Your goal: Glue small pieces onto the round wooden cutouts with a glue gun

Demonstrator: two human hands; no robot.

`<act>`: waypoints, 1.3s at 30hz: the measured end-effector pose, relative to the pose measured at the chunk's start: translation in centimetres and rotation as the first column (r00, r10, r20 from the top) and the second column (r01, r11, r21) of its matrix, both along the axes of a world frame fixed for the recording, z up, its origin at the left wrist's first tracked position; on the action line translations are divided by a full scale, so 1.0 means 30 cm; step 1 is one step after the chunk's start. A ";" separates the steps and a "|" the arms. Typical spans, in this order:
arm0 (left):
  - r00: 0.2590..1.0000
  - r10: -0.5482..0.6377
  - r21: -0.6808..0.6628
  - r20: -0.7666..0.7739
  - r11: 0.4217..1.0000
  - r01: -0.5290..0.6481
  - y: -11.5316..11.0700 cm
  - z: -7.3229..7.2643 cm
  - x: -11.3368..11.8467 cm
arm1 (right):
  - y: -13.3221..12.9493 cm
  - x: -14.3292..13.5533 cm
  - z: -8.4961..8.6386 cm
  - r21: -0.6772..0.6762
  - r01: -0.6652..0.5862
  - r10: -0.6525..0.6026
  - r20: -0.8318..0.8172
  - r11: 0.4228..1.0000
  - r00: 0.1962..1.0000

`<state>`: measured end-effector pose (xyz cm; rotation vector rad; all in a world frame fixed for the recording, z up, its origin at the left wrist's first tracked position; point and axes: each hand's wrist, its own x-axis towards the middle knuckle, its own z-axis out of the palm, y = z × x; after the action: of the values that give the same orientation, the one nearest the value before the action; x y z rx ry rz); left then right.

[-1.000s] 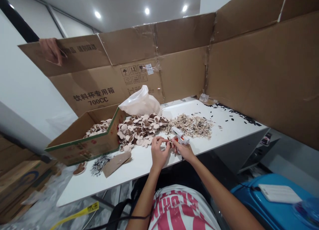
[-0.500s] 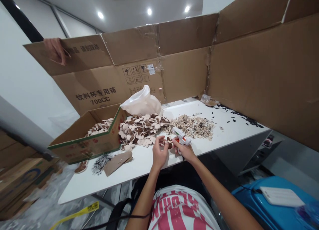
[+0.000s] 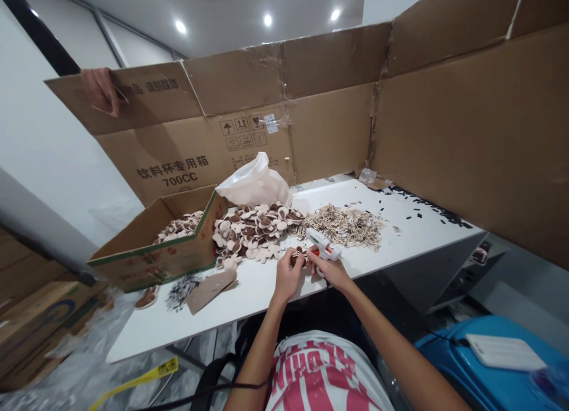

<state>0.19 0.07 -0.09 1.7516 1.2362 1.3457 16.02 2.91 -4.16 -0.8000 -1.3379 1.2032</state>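
Over the near edge of the white table, my left hand pinches a small brown fabric cutout with a pale edge. My right hand is wrapped round a white glue gun with orange parts, and its fingertips come close to the cutout. Just beyond my hands lies a heap of brown and cream flower-like cutouts. To its right spreads a pile of thin, pale strips. The glue gun's tip is hard to make out between my fingers.
An open carton with more cutouts stands at left. Beside it are dark slivers, a cardboard piece and a single brown cutout. A tall cardboard wall encloses the back and right; another person's hand rests on its top.
My left fingers have closed in more tightly on the brown cutout. The right hand keeps its grip on the glue gun, almost unmoved.
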 end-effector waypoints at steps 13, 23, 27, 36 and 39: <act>0.999 0.025 0.005 -0.037 1.000 -0.024 -0.003 0.010 0.005 | 0.003 0.001 0.007 -0.007 -0.071 0.070 -0.078 0.997 0.994; 0.996 0.014 0.020 -0.087 1.000 -0.013 -0.003 0.012 0.006 | 0.011 0.002 0.004 -0.062 -0.031 0.026 -0.080 0.998 0.996; 0.996 0.014 0.034 -0.085 0.999 -0.011 -0.006 0.019 0.010 | 0.011 0.003 0.008 -0.078 0.035 -0.044 -0.116 0.996 0.992; 0.996 0.001 0.058 -0.088 0.998 0.004 -0.012 0.017 0.001 | 0.017 0.002 -0.009 -0.048 0.047 -0.051 -0.089 0.998 0.995; 0.994 0.025 0.052 -0.102 0.998 -0.019 -0.009 0.012 0.001 | 0.021 0.002 -0.018 -0.038 0.041 -0.044 -0.070 0.998 0.997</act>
<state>0.22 -0.19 0.27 1.8682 1.2904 1.3247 16.08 3.56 -4.71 -0.8002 -1.2386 1.2146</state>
